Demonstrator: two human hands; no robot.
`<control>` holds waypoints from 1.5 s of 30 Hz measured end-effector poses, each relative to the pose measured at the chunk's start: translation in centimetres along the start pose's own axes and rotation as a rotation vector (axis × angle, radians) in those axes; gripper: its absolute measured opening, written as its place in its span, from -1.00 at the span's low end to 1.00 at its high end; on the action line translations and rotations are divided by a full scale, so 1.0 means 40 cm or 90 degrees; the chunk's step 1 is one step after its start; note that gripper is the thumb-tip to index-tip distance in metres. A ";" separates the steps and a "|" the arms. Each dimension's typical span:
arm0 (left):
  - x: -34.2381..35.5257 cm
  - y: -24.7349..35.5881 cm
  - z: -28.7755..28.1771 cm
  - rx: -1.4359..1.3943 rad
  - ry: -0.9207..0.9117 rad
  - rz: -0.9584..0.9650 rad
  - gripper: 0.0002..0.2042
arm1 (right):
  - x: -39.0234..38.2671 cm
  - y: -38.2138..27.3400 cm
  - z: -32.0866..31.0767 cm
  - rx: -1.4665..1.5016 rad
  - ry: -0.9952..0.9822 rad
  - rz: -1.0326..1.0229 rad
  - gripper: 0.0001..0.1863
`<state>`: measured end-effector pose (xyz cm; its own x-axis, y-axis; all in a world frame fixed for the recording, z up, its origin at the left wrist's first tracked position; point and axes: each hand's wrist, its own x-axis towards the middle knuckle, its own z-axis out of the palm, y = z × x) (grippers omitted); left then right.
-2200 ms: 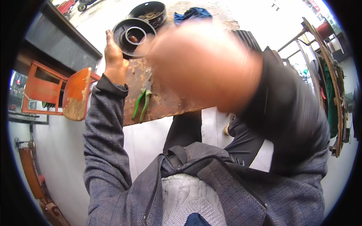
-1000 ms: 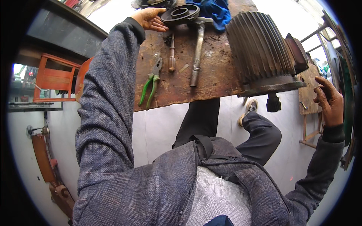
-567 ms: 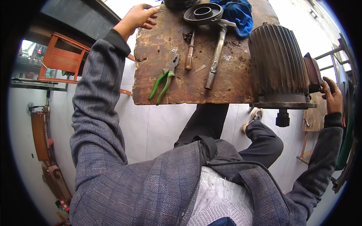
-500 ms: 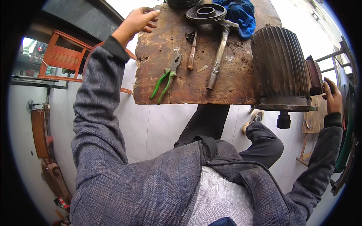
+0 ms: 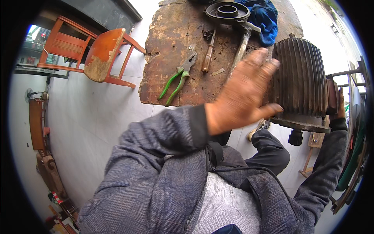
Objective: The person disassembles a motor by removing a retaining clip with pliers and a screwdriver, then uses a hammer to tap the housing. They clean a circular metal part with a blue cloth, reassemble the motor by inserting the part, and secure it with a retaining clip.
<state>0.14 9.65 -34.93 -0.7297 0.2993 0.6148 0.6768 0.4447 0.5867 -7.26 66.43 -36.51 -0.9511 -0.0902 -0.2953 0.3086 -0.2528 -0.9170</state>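
My left hand [image 5: 246, 91], blurred, is spread open in front of a finned, rust-dark motor [image 5: 300, 78], its fingertips near the motor's left side. My right hand [image 5: 339, 109] lies against the terminal box [image 5: 331, 95] on the motor's right, partly hidden, with the visible fingers stretched upward. The motor sits at the right edge of the worn wooden table [image 5: 157, 37]. To its left are green-handled pliers [image 5: 179, 80], a screwdriver [image 5: 208, 54] and a metal-headed bar [image 5: 243, 45], partly behind my left hand. A dark round cover [image 5: 214, 11] and blue cloth [image 5: 267, 23] lie farther back.
A worn orange wooden chair [image 5: 99, 66] stands at the left, near a dark counter [image 5: 113, 13]. Metal racks [image 5: 350, 74] are at the far right, and a small wooden stool [image 5: 315, 140] stands below the motor.
My left hand has left the round cover and swung down and right toward the motor. My right hand remains at the motor's right side, now more hidden behind the terminal box.
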 end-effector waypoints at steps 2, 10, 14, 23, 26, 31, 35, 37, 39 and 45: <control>0.015 0.054 0.078 -0.004 -0.036 0.019 0.05 | 0.002 -0.003 0.019 -0.010 -0.004 -0.019 -0.23; 0.008 0.121 0.191 -0.107 -0.119 0.002 0.15 | 0.024 0.024 0.035 -0.050 -0.118 -0.019 -0.23; 0.014 0.135 0.222 -0.102 -0.102 -0.018 0.17 | 0.052 0.016 0.068 -0.182 -0.198 -0.075 -0.23; 0.032 0.142 0.267 -0.110 -0.028 -0.050 0.00 | 0.049 0.032 0.146 -0.313 -0.182 -0.144 -0.21; 0.042 0.135 0.267 -0.114 0.019 -0.041 -0.10 | 0.041 0.041 0.147 -0.161 -0.245 -0.098 -0.24; 0.054 0.114 0.245 -0.139 0.032 -0.035 -0.13 | 0.015 0.064 0.165 -0.002 -0.166 -0.098 -0.33; 0.070 0.098 0.230 -0.161 0.035 -0.006 -0.18 | -0.050 0.088 0.172 0.032 -0.027 -0.124 -0.36; 0.083 0.091 0.225 -0.164 0.031 0.017 -0.21 | -0.087 0.101 0.173 0.061 0.047 -0.146 -0.34; 0.099 0.086 0.223 -0.167 0.025 0.039 -0.23 | -0.118 0.119 0.182 0.123 0.015 -0.151 -0.32; 0.183 0.023 0.204 -0.258 -0.020 0.100 -0.41 | -0.214 0.178 0.299 0.277 0.163 -0.154 -0.37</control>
<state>-5.38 19.12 -34.20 -0.6127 0.3648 0.7011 0.7592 0.0253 0.6504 3.17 53.86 -37.31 -0.9502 0.2421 -0.1960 0.0055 -0.6162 -0.7876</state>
